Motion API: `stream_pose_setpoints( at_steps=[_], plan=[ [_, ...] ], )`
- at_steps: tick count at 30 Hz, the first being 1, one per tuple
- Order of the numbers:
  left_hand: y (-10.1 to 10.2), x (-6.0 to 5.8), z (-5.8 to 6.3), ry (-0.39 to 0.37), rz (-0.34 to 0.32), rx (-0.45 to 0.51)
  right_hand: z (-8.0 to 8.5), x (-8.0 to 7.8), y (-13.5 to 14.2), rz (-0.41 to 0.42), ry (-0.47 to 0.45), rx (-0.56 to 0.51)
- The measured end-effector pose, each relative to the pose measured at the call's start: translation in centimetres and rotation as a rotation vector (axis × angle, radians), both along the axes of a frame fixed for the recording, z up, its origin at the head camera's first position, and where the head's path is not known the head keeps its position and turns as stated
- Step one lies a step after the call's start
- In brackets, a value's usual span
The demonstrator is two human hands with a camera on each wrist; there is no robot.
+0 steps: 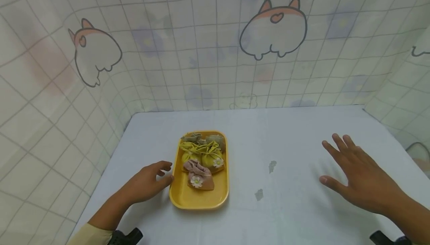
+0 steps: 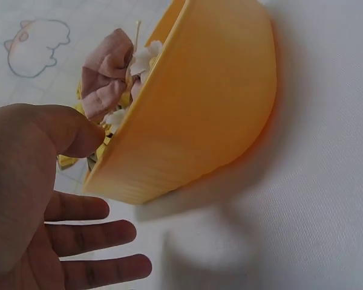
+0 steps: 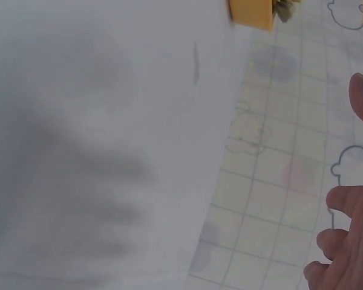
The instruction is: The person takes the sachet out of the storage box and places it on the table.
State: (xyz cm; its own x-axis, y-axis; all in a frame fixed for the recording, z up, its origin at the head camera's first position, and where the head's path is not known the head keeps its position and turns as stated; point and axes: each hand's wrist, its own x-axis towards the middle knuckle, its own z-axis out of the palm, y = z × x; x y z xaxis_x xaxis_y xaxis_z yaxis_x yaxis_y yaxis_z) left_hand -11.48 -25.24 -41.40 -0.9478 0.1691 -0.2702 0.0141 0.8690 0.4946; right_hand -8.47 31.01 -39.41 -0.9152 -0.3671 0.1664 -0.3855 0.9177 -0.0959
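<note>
A yellow tray [image 1: 199,201] on the white table carries several small drawstring pouches. In front lies a pink pouch [image 1: 205,176] with a white flower; behind it are two yellow-green pouches [image 1: 191,158], and grey-green pouches [image 1: 216,140] fill the far end. My left hand [image 1: 146,183] is at the tray's left side, thumb and index finger loosely bent right at the rim. From the left wrist view, the thumb overlaps the tray wall [image 2: 212,90] and the other fingers are spread beside it. Holding nothing, my right hand [image 1: 364,179] hovers palm down with spread fingers over the table's right side.
Two grey patches [image 1: 272,166] mark the white tabletop [image 1: 248,140] right of the tray. A gridded curtain [image 1: 215,50] with cartoon animal prints hangs behind the table and along both sides. A grey cable-like loop [image 1: 418,145] shows at the right edge.
</note>
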Motion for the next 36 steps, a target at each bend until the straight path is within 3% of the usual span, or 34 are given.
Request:
stream_pose_setpoints(
  at_steps=[6,12,26,36],
  plan=[
    [-0.1,-0.3,-0.7,-0.035,0.019,0.135,0.0,-0.5,-1.3,0.007,-0.015,-0.038],
    [0.0,-0.3,-1.0,-0.043,0.015,0.204,0.1,-0.8,-2.5,0.014,-0.034,-0.067],
    [0.2,-0.5,-0.8,-0.073,-0.026,0.248,0.6,-1.4,-4.3,-0.021,-0.115,-0.134],
    [-0.2,-0.6,-0.9,-0.101,-0.035,0.235,1.0,-2.2,-7.1,0.012,-0.143,-0.174]
  ],
)
